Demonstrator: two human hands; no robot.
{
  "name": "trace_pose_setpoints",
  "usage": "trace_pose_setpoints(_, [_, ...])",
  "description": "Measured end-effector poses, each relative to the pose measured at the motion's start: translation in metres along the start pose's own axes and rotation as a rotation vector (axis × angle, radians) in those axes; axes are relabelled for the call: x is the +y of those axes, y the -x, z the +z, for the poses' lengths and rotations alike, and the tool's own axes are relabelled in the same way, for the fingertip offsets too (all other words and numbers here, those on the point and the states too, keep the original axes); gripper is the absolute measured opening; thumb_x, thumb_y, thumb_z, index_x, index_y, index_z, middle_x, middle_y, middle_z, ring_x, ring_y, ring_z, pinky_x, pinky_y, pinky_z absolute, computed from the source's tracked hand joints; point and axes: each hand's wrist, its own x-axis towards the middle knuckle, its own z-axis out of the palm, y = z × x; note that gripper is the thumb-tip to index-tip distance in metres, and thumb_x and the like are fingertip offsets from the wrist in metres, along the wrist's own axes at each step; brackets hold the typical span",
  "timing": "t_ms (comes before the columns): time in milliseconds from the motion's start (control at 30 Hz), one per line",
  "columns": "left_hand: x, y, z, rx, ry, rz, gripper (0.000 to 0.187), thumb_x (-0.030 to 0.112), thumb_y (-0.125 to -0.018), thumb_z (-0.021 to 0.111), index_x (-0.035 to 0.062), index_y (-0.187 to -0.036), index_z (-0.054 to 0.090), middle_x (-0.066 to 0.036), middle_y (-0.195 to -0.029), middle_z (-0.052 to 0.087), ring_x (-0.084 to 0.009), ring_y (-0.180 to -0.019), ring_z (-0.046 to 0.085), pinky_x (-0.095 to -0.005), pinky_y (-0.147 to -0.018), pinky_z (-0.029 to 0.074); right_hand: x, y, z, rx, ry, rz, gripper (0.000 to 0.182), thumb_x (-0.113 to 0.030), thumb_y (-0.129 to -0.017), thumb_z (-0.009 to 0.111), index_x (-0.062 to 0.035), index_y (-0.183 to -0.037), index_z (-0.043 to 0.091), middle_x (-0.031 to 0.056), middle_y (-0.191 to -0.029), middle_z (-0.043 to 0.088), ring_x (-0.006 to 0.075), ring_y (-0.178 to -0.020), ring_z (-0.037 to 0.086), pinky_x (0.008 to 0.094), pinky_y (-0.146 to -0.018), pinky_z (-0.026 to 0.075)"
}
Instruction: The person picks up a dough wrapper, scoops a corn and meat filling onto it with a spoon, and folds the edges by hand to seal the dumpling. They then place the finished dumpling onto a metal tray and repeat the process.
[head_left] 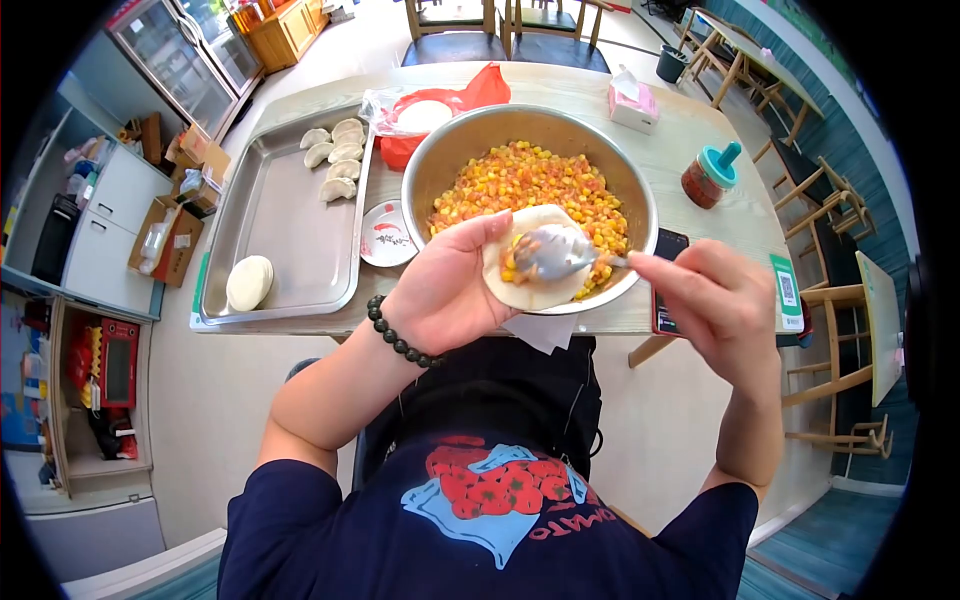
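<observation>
A round dough wrapper (510,292) lies across the fingers of my left hand (455,275), over the near edge of a large steel bowl (412,180). Corn and meat filling (530,180) fills much of that bowl. My right hand (715,305) is closed on the handle of a metal spoon (556,254), whose head rests on the wrapper with some filling beside it. To the left, a steel tray (290,210) holds several folded dumplings (345,152) along its right side and a stack of round wrappers (249,283) at its near left corner.
A small white dish (387,234) sits between tray and bowl. Behind it is a red plastic bag (480,92) with white powder. A tissue box (634,107), a teal-lidded jar (709,177) and a dark phone (670,245) are on the right. Chairs (455,48) stand beyond the table.
</observation>
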Motion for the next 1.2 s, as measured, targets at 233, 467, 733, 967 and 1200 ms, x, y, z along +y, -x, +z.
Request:
trace_pose_setpoints(233, [0.007, -0.017, -0.001, -0.049, 0.037, 0.075, 0.048, 0.025, -0.099, 0.034, -0.0021, -0.138, 0.029, -0.023, -0.14, 0.036, -0.0342, -0.13, 0.037, -0.0465, -0.11, 0.03, 0.005, -0.002, -0.003, 0.032, 0.019, 0.114, 0.038, 0.0, -0.073, 0.066, -0.0158, -0.106, 0.069, 0.0029, -0.064, 0.051, 0.0153, -0.055, 0.053, 0.0285, -0.048, 0.041])
trace_pose_setpoints(467, [0.023, -0.027, -0.006, 0.031, -0.079, 0.18, 0.043, 0.026, -0.1, 0.027, -0.0008, -0.132, 0.038, -0.017, -0.133, 0.045, -0.0297, -0.124, 0.044, -0.047, -0.108, 0.032, 0.006, 0.006, 0.001, 0.079, 0.192, 0.015, 0.041, 0.0, -0.067, 0.066, -0.0168, -0.104, 0.07, 0.0014, -0.063, 0.05, 0.0146, -0.054, 0.053, 0.0281, -0.047, 0.041])
trace_pose_setpoints(733, [0.034, -0.038, -0.014, -0.048, -0.023, 0.152, 0.043, 0.026, -0.1, 0.029, -0.0029, -0.131, 0.039, -0.018, -0.133, 0.045, -0.0312, -0.125, 0.042, -0.0473, -0.109, 0.03, 0.009, 0.003, 0.002, 0.125, 0.298, 0.133, 0.039, -0.003, -0.068, 0.068, -0.019, -0.104, 0.069, 0.0005, -0.065, 0.053, 0.0148, -0.057, 0.055, 0.0294, -0.05, 0.044])
trace_pose_setpoints(967, [0.044, -0.039, -0.012, 0.035, -0.106, 0.233, 0.044, 0.025, -0.1, 0.027, -0.0032, -0.132, 0.037, -0.02, -0.135, 0.043, -0.0324, -0.126, 0.041, -0.0472, -0.109, 0.03, 0.011, 0.01, -0.002, 0.045, 0.34, 0.097, 0.033, -0.004, -0.068, 0.068, -0.0175, -0.098, 0.07, -0.0007, -0.064, 0.054, 0.0145, -0.056, 0.055, 0.0286, -0.049, 0.044])
trace_pose_setpoints(1200, [0.043, -0.049, -0.023, 0.003, -0.075, 0.161, 0.045, 0.025, -0.098, 0.033, -0.004, -0.132, 0.037, -0.02, -0.135, 0.043, -0.0338, -0.127, 0.04, -0.0466, -0.11, 0.027, 0.019, 0.021, 0.012, -0.134, 0.328, 0.223, 0.02, -0.009, -0.071, 0.066, -0.0125, -0.09, 0.07, 0.003, -0.071, 0.057, 0.0196, -0.065, 0.059, 0.0326, -0.055, 0.046])
